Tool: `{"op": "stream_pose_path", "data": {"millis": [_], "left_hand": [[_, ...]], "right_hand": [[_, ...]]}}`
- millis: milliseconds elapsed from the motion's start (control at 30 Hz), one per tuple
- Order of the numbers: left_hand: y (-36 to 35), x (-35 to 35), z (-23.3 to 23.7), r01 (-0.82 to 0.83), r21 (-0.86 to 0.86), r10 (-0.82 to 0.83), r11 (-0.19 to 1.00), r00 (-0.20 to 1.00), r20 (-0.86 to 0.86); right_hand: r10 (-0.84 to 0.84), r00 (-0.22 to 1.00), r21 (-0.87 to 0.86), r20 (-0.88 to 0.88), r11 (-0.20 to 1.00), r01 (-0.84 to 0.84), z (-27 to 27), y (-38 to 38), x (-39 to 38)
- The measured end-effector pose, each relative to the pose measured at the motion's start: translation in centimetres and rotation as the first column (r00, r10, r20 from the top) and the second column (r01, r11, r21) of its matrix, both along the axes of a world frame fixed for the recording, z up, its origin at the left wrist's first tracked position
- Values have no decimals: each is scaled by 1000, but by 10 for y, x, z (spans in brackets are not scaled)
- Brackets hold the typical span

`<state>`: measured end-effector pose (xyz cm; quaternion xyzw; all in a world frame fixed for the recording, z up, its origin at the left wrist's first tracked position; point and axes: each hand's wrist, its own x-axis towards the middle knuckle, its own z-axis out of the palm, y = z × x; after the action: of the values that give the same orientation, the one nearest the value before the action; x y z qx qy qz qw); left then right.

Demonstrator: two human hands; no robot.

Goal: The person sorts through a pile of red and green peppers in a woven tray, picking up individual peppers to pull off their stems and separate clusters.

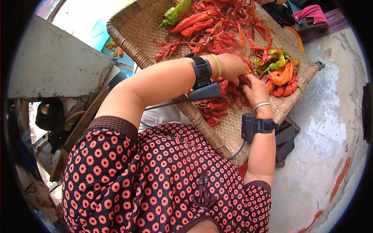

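My left hand [229,66], above a gold bracelet, is bent over the peppers with its fingers curled and partly hidden. Opposite it, my right hand [257,90], with a silver bangle, pinches with thumb and fingers. Both sets of fingertips meet at a dark red chili pepper [244,79], mostly covered by them. Around and below lie wrinkled red chili peppers [216,105] on a woven basket tray [272,134]. A bigger heap of red chili peppers [217,39] spreads beyond my left hand. To the right sits a pile of orange and green peppers [280,75].
At the tray's far edge, part of another person's hand [271,1] shows. A grey wall block [54,62] stands left, with a wooden plank [77,136] beside it. Worn concrete floor [326,116] lies right. A black object [285,141] stands under the tray's near right side.
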<state>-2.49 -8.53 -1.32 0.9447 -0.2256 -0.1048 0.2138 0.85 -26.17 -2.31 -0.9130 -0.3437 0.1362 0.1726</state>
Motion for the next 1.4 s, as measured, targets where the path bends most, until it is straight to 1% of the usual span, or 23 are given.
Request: {"op": "stream_pose_path", "data": {"millis": [67,133,233,267,333,367,433,467,533,633,733,833,900,967,1033,1067,1100,1167,1200,1233,1333,1367,1400], "left_hand": [[0,-1,2,-26,31,26,999,1000,-14],[1,-3,0,-39,163,28,986,997,68],[4,1,-6,-35,185,30,982,999,31],[5,3,-7,-35,185,30,982,999,32],[6,5,-5,-28,244,31,969,1000,-6],[7,4,-5,-31,244,33,969,999,-6],[7,2,-3,-103,-4,103,995,990,94],[7,3,-4,-103,-4,103,995,990,94],[4,6,-9,-52,-383,115,922,983,144],[2,7,-12,-6,-397,110,918,965,240],[2,6,-7,-72,-421,122,904,988,93],[11,10,3,-72,-387,137,919,980,143],[18,15,8,-119,-562,258,818,950,174],[27,19,18,-451,-711,436,540,872,-223],[34,25,19,-446,-874,537,192,793,-287],[41,32,9,-409,-894,649,181,733,-205],[45,34,8,-410,-894,649,181,733,-205],[52,34,4,-629,-546,736,554,676,-32],[50,28,3,-487,-511,624,709,770,132],[47,24,3,-452,-371,512,811,855,78],[30,17,6,-223,-217,244,950,967,72],[28,15,5,-225,-219,245,950,967,73],[26,13,0,-117,-310,151,944,985,89]], "right_hand": [[-55,997,57,-56,997,58,3,1,-1],[-104,991,-173,86,978,118,11,4,-5],[-12,987,-258,163,965,54,6,2,-3],[-12,986,-258,164,965,54,3,-1,-2],[-17,995,-61,101,998,23,-1,-6,3],[-14,995,-62,100,998,20,-1,-7,5],[-87,983,157,163,986,61,4,-8,6],[-104,990,250,100,965,77,9,-7,6],[-93,991,329,99,943,55,13,-7,7],[-78,995,435,61,900,44,11,-9,9],[-75,994,480,-83,871,106,9,-8,8],[-161,969,484,-188,843,234,11,-6,7],[-223,965,382,-137,887,259,14,-8,8],[-216,962,369,-170,891,265,8,-7,8],[-39,999,344,-36,938,49,7,1,1],[39,999,286,-10,958,-34,3,3,-1],[39,999,286,-10,958,-35,4,6,-7],[160,972,-18,171,987,-159,5,13,-19],[183,965,-69,187,982,-173,3,15,-20],[183,965,-69,188,982,-173,-1,16,-19],[190,942,-51,276,982,-183,-6,16,-15],[139,958,47,252,987,-156,-5,13,-12],[92,971,143,222,982,-126,-5,11,-9]]}}
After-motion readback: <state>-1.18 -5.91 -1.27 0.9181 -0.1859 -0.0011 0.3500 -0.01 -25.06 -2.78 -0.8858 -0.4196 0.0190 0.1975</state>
